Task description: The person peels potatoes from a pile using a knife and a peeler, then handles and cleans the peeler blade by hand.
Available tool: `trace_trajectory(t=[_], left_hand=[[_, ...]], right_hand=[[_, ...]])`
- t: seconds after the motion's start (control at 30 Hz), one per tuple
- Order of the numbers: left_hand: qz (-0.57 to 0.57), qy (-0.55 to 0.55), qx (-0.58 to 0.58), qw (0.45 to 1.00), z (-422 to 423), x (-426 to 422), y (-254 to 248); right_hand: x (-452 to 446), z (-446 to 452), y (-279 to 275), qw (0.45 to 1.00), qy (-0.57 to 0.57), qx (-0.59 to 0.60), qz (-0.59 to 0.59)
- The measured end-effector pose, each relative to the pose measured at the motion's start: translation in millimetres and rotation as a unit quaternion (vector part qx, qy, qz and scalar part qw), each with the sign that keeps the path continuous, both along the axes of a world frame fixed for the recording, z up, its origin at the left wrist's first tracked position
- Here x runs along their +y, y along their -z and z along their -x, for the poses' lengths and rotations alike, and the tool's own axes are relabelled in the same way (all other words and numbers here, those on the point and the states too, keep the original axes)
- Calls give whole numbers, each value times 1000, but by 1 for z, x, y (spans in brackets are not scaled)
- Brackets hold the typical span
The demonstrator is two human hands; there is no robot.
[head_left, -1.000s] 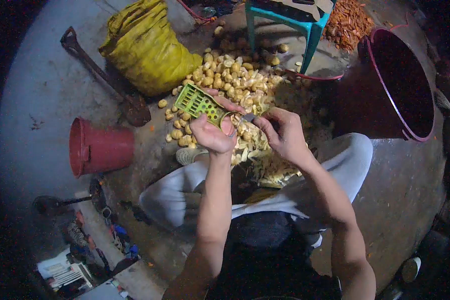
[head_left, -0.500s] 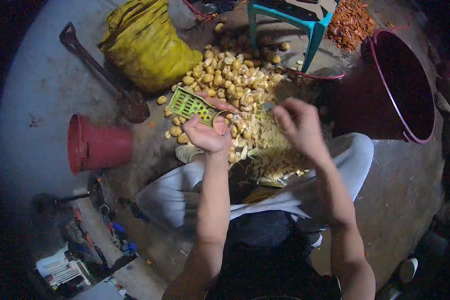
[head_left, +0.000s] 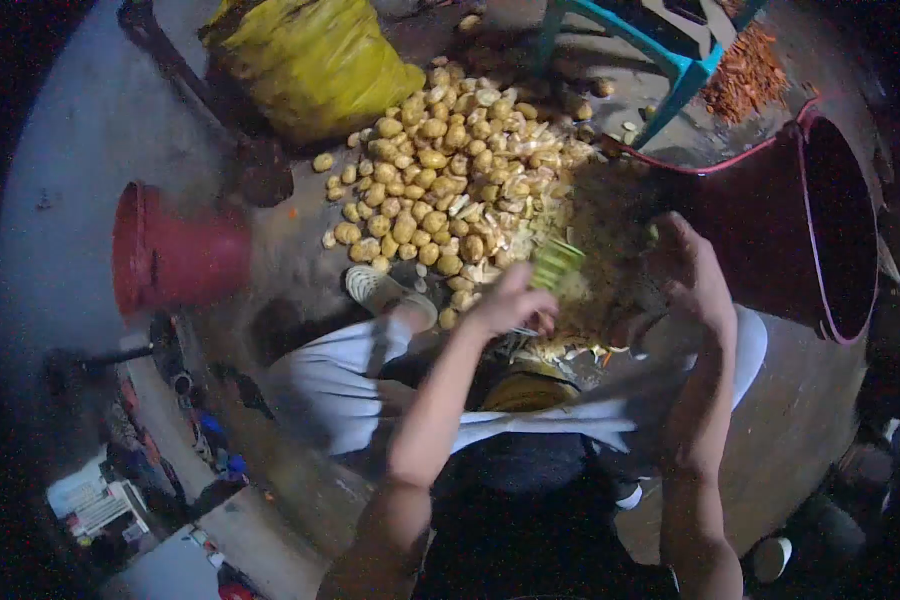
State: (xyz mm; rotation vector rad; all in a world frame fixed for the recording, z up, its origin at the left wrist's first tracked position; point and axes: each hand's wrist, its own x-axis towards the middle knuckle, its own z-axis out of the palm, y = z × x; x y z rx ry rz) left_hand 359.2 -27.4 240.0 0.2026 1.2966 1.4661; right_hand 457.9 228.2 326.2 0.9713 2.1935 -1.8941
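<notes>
My left hand point(head_left: 515, 303) is closed around the lower end of a green grater point(head_left: 556, 268), which is blurred and tilted over the shredded pile point(head_left: 580, 320) between my legs. Fingers apart and curved, my right hand point(head_left: 698, 275) hangs in the air to the right, close to the dark red bucket's side. A small pale piece point(head_left: 653, 232) shows just left of its fingertips; whether they touch it I cannot tell. Ahead of the grater lies a heap of potatoes point(head_left: 430, 190), whole ones mostly on the left, pale cut pieces on the right.
A yellow sack point(head_left: 315, 75) stands behind the potatoes, with a shovel point(head_left: 185, 75) to its left. One red bucket point(head_left: 185, 248) is at left, a larger one point(head_left: 745, 210) lies on its side at right. A teal stool point(head_left: 670, 95) stands near orange shreds point(head_left: 748, 75).
My left hand has swung right and down with the grater, off the potatoes to the shredded pile. My right hand has moved right and its fingers have spread. The view has shifted slightly.
</notes>
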Motion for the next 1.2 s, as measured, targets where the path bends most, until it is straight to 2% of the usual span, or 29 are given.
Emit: trace_trajectory(t=[0.03, 0.07, 0.13, 0.2, 0.27, 0.33, 0.37, 0.4, 0.47, 0.5, 0.53, 0.6, 0.63, 0.67, 0.7, 0.77, 0.8, 0.87, 0.9, 0.93, 0.97, 1.0, 1.03, 1.07, 1.13, 1.2], left_hand=[[2, 23, 48, 999, -12, 10, 3], [3, 48, 96, 994, -18, 19, 3], [-58, 121, 20, 991, -14, 29, 4], [-40, 141, -37, 989, -13, 33, 26], [-84, 2, -127, 988, -10, 31, 42], [-108, -46, -321, 940, 5, 24, 94], [-45, -94, -291, 951, 17, 18, 113], [19, -141, -258, 956, 30, 7, 133], [101, -263, -91, 955, 42, -32, 229], [260, -369, 26, 892, 46, -46, 276], [320, -374, 90, 866, 57, -76, 303], [453, -373, 199, 785, 80, -135, 351], [471, -401, 76, 782, 93, -182, 418], [481, -412, 171, 755, 101, -203, 431], [495, -415, 263, 717, 109, -223, 442], [504, -375, 381, 678, 139, -247, 436], [573, -271, 402, 661, 155, -250, 415], [549, -274, 331, 716, 173, -235, 379], [549, -275, 330, 717, 177, -250, 408], [583, -207, 387, 684, 182, -277, 456], [611, -137, 440, 644, 186, -289, 484], [610, -140, 438, 646, 190, -281, 475], [613, -122, 356, 695, 197, -269, 451], [629, -96, 307, 708, 201, -262, 442], [655, -31, 209, 725, 207, -254, 433], [692, 21, 269, 669, 198, -249, 416]], right_hand=[[-5, 3, 21, 973, -103, 108, -178], [-12, 9, 23, 960, -143, 126, -207], [-27, 22, 25, 926, -213, 166, -265], [-36, 30, 20, 959, -253, -17, -129], [-36, 36, 28, 946, -282, 17, -159], [-39, 46, 18, 950, -258, -122, -126], [-38, 47, 25, 949, -263, -124, -124], [-31, 44, 37, 942, -266, -108, -172], [-8, 34, 66, 922, -269, -74, -270], [1, 30, 78, 907, -269, -57, -318], [5, 31, 84, 891, -268, -39, -365], [-3, 43, 76, 911, -239, -74, -329], [-9, 52, 63, 916, -232, -73, -319], [-12, 58, 58, 921, -224, -70, -310], [-6, 53, 69, 921, -226, -72, -309], [8, 43, 91, 931, -188, -156, -273], [9, 44, 95, 931, -174, -185, -262], [-9, 63, 80, 894, -241, -147, -348], [-13, 66, 80, 893, -242, -148, -348], [-15, 68, 81, 922, -204, -170, -281], [-17, 73, 81, 944, -165, -192, -211], [-25, 86, 71, 943, -167, -193, -215], [-37, 104, 56, 933, -172, -229, -220], [-43, 114, 48, 921, -176, -267, -223], [-35, 106, 59, 912, -201, -253, -253], [-39, 113, 55, 902, -227, -245, -274]])
